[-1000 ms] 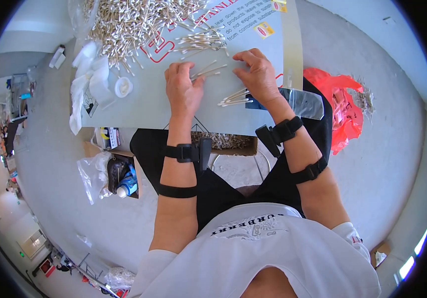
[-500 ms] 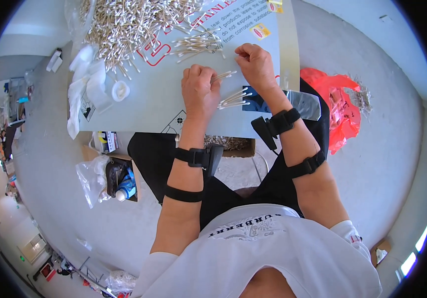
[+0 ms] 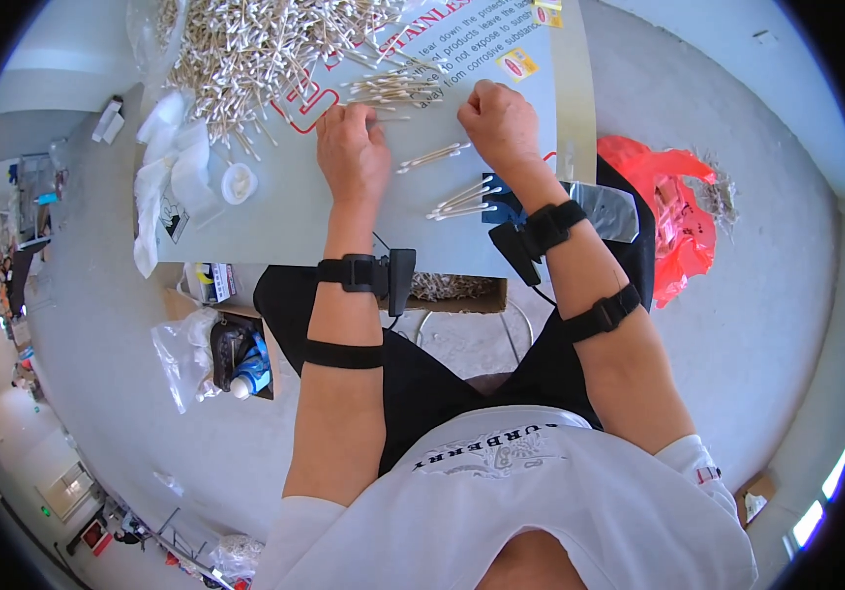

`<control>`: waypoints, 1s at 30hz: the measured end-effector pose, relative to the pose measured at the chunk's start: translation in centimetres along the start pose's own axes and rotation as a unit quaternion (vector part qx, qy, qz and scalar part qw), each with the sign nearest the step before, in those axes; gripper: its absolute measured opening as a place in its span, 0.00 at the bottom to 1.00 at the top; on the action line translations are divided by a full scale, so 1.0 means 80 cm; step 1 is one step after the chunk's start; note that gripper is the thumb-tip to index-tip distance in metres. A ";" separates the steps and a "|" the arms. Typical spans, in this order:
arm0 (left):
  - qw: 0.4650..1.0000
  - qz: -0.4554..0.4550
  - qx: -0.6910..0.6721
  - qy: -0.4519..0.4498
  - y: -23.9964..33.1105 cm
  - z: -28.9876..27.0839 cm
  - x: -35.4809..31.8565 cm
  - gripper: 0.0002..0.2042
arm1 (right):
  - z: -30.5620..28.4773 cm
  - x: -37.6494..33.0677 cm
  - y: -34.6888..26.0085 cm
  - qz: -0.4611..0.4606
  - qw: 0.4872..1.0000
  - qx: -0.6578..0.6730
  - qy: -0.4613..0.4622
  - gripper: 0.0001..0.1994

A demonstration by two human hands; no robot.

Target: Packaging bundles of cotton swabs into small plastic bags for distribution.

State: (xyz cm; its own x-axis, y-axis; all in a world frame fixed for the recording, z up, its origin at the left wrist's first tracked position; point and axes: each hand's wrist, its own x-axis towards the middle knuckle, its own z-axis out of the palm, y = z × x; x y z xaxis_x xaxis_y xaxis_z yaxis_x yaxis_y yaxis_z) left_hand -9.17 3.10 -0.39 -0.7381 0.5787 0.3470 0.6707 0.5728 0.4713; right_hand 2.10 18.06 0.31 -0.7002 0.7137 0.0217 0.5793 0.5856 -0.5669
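My left hand [image 3: 352, 157] is over the table just in front of a small heap of cotton swabs [image 3: 393, 87]. Its fingers are curled, and a single cotton swab [image 3: 395, 119] sticks out at the thumb and fingertips. To the right, my right hand [image 3: 503, 123] is closed with its fingers folded in; whatever they may hold is hidden. Between the hands lies a small row of swabs [image 3: 434, 157]. Closer to me, another fanned group of swabs [image 3: 464, 200] rests partly on a dark blue patch.
A large pile of swabs [image 3: 245, 59] covers the table's far left. A round white tub [image 3: 239, 183] stands beside crumpled white film [image 3: 186, 167]. Small yellow packets [image 3: 517, 65] lie far right. A red plastic bag [image 3: 673, 216] is right of the table, an open box [image 3: 245, 354] below left.
My left hand has moved left and away from me to the small heap, leaving the swabs it had been at on the table. My right hand has shifted slightly left.
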 end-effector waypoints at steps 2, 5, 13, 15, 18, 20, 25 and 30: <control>1.000 -0.009 0.003 -0.010 -0.003 0.000 0.001 0.08 | -0.004 -0.005 0.007 -0.005 0.997 0.065 0.039 0.07; 1.000 -0.017 0.004 -0.025 0.000 -0.002 0.000 0.06 | -0.011 -0.012 0.014 -0.003 0.977 0.211 0.025 0.06; 0.999 0.034 0.010 -0.002 0.007 -0.003 -0.003 0.07 | -0.015 -0.025 0.029 -0.152 0.967 0.206 0.009 0.05; 0.999 0.032 0.017 -0.007 0.009 -0.002 -0.002 0.07 | -0.015 -0.025 0.029 -0.162 0.971 0.178 -0.006 0.04; 0.999 0.018 0.000 -0.028 0.016 -0.003 -0.004 0.05 | -0.015 -0.026 0.025 -0.201 0.973 0.116 -0.010 0.03; 0.999 0.010 -0.006 -0.032 0.021 -0.003 -0.008 0.05 | -0.018 -0.028 0.020 -0.197 0.976 0.086 -0.040 0.02; 0.998 -0.008 -0.001 -0.056 0.041 -0.002 -0.024 0.03 | -0.022 -0.035 0.019 -0.196 0.975 0.099 -0.042 0.02; 0.995 0.005 -0.061 -0.080 0.058 0.001 -0.038 0.06 | -0.021 -0.035 0.029 -0.164 0.977 0.131 -0.046 0.06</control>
State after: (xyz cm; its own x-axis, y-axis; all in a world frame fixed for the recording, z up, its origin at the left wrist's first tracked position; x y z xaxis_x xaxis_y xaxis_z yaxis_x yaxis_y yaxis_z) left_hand -3.82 4.03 0.68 -0.7032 0.6748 0.2239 0.6574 0.4971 0.5664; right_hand 6.11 18.10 0.35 -0.8718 0.4598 0.1691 0.2006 0.6499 -0.7331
